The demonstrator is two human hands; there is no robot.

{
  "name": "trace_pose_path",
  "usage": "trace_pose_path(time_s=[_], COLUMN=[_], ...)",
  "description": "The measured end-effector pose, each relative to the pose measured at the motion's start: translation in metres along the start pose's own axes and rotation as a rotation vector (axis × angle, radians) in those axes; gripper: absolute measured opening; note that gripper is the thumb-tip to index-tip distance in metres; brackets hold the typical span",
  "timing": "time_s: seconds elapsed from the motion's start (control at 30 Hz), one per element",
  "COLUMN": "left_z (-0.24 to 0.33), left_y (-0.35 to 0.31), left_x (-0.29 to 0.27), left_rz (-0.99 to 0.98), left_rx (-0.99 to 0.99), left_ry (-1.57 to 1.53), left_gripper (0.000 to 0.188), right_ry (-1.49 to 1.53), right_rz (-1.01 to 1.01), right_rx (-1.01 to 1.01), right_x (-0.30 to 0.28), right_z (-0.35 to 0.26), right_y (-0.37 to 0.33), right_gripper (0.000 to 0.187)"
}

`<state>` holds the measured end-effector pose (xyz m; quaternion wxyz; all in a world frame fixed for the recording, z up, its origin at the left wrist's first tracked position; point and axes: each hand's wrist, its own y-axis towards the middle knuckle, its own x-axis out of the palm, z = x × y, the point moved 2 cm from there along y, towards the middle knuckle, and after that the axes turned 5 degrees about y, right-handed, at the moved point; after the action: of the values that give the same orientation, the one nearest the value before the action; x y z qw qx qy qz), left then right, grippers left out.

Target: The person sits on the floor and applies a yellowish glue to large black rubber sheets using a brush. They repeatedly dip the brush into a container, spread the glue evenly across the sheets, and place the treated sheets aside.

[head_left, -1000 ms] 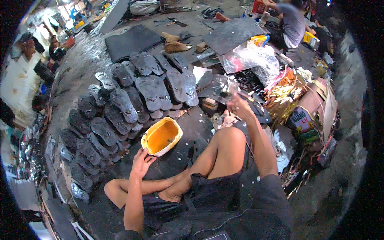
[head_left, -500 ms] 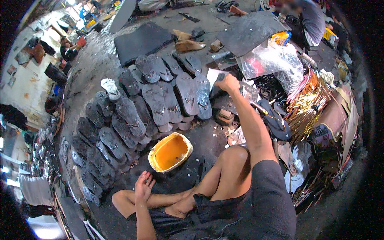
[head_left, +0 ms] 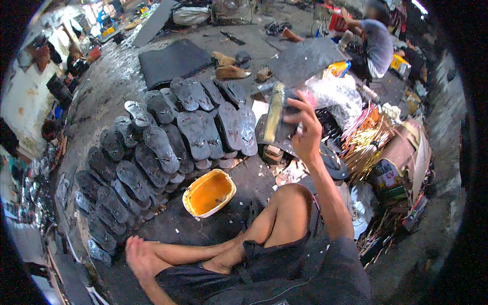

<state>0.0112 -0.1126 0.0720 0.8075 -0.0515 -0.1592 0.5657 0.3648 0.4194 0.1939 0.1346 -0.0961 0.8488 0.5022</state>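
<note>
My right hand (head_left: pixel 307 127) is raised at centre right, its fingers curled round a dark part beside a long yellowish piece (head_left: pixel 274 113). That piece stands nearly upright and is slightly blurred; its exact kind is unclear. Below it is a small wooden block (head_left: pixel 273 154), and a white sheet (head_left: pixel 260 109) shows to its left. At lower left, my left hand (head_left: pixel 140 254) is by my bent knee, fingers smeared by motion. Between my legs and the rows of dark flip-flops (head_left: pixel 193 133) sits a whitish tub (head_left: pixel 226 202) with amber liquid inside.
Dark mats (head_left: pixel 175 61) lie behind the flip-flops, near brown wooden shoe lasts (head_left: pixel 233 72). To the right are a clear plastic bag (head_left: pixel 338 101), a heap of shiny strips (head_left: pixel 373 140) and a tan roll (head_left: pixel 401 147). A person (head_left: pixel 376 46) sits at back right.
My right hand has come nearer and to the right, and the yellowish piece now shows at its fingers. My left hand has moved left and down, away from the tub. The view has shifted slightly.
</note>
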Motion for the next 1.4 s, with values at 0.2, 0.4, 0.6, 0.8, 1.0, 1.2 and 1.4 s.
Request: trace_pose_path(time_s=[0.2, 0.4, 0.6, 0.8, 1.0, 1.2, 1.4], left_z=[-0.09, -0.22, -0.251, -0.208, -0.191, -0.171, -0.112], left_y=[0.004, -0.148, -0.264, -0.286, -0.284, -0.261, -0.216], left_x=[-0.324, -0.363, -0.354, -0.324, -0.32, -0.322, -0.328], left_rz=[0.501, 0.926, 0.95, 0.873, 0.689, 0.607, 0.525], left_rx=[0.197, 0.395, 0.308, 0.303, 0.25, 0.188, 0.102], left_ry=[0.241, 1.385, 1.522, 1.607, 1.765, 1.757, 1.779], left_gripper=[0.048, 0.07, 0.067, 0.064, 0.061, 0.061, 0.063], right_ry=[0.095, 0.1, -0.314, -0.753, -0.632, -0.463, 0.066], right_rz=[0.115, -0.061, -0.136, -0.087, -0.096, -0.166, 0.099], right_rx=[-0.205, -0.237, 0.119, 0.274, 0.458, 0.518, 0.848], right_x=[-0.034, -0.042, -0.082, -0.114, -0.1, -0.017, 0.105], right_z=[-0.148, -0.263, -0.323, -0.297, -0.214, -0.111, 0.062], right_y=[-0.003, 0.0, 0.081, 0.069, 0.038, 0.002, -0.026], right_gripper=[0.019, 0.011, 0.031, 0.034, 0.036, 0.038, 0.025])
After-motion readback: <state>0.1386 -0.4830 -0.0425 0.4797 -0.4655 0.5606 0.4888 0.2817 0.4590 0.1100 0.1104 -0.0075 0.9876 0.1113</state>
